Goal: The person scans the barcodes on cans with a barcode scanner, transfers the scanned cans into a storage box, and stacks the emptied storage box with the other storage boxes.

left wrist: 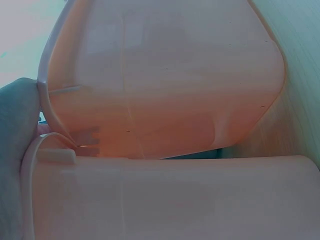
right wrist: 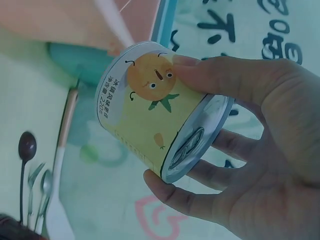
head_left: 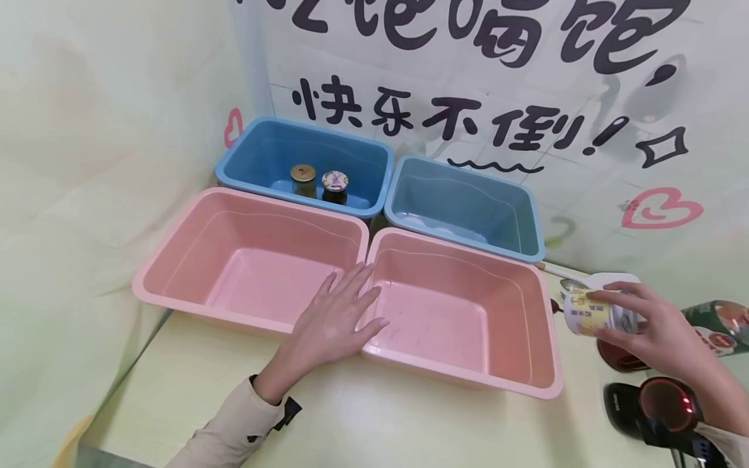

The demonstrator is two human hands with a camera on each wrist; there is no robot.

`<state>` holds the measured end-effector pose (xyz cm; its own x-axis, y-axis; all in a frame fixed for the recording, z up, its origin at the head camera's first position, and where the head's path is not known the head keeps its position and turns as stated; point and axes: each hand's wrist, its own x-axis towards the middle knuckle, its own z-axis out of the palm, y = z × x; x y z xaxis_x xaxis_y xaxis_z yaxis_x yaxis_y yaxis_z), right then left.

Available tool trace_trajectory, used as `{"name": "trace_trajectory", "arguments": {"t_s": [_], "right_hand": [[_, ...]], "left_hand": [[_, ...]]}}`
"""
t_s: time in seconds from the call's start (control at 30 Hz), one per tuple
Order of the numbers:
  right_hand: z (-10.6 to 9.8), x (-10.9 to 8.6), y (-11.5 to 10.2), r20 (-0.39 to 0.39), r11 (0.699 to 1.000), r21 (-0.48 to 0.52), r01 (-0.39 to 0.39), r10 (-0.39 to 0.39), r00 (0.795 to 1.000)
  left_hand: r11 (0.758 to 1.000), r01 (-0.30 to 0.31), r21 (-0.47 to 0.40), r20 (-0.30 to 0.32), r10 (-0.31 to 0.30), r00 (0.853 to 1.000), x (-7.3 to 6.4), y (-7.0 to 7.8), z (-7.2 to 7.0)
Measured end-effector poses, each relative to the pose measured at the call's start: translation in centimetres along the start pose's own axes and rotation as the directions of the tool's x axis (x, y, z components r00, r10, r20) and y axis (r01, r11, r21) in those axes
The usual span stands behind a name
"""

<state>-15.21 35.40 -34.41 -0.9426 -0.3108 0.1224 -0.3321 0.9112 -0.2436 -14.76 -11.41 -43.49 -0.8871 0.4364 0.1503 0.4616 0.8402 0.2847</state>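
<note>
My right hand (head_left: 667, 331) grips a small pull-tab can (head_left: 593, 313) with a yellow and white label, tilted on its side, just right of the right pink bin (head_left: 552, 364). In the right wrist view the can (right wrist: 145, 100) shows a cartoon orange fruit and a ring-pull lid, with thumb and fingers around it. My left hand (head_left: 336, 318) rests with fairly straight fingers across the meeting rims of the right pink bin and the left pink bin (head_left: 175, 247). From the left wrist view, the hand (left wrist: 17, 150) touches the rims at the left edge.
Behind stand a dark blue bin (head_left: 257, 140) with two lidded jars (head_left: 303, 179) and a light blue bin (head_left: 468, 172). At right lie a white spatula (right wrist: 57, 215), a dark spoon (right wrist: 27, 150), other cutlery, a green printed container (head_left: 722, 325) and a black device (head_left: 623, 409).
</note>
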Motion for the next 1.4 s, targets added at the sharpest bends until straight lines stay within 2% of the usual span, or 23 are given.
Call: {"name": "trace_trajectory", "arguments": {"t_s": [0.3,0.5,0.63,0.83,1.0,1.4], "right_hand": [[1.6,-2.9,3.8,0.016,0.989,-0.014,-0.147,0.147,0.989],[2.4,-3.6,6.0,0.033,0.981,-0.013,-0.195,0.195,0.98],[2.5,-4.0,6.9,0.038,0.981,0.009,-0.193,0.192,0.981],[2.2,-4.9,7.4,0.03,0.978,0.036,-0.204,0.203,0.979],[2.3,-6.4,6.9,0.045,0.967,0.02,-0.255,0.254,0.966],[3.2,-8.6,5.9,-0.017,0.939,0.025,-0.344,0.344,0.939]], "left_hand": [[1.0,-0.007,-0.006,0.013,0.007,1.0,0.2,0.2,0.0],[1.0,0.012,-0.003,0.024,-0.012,1.0,0.0,-0.1,-0.1],[1.0,0.014,-0.01,0.028,-0.014,1.0,0.0,-0.2,-0.1],[1.0,0.011,-0.02,0.013,-0.011,1.0,0.3,-0.1,0.2],[1.0,0.007,-0.023,0.014,-0.007,1.0,0.4,-0.1,0.3],[1.0,-0.003,-0.027,0.006,0.003,1.0,0.4,-0.2,0.5]]}}
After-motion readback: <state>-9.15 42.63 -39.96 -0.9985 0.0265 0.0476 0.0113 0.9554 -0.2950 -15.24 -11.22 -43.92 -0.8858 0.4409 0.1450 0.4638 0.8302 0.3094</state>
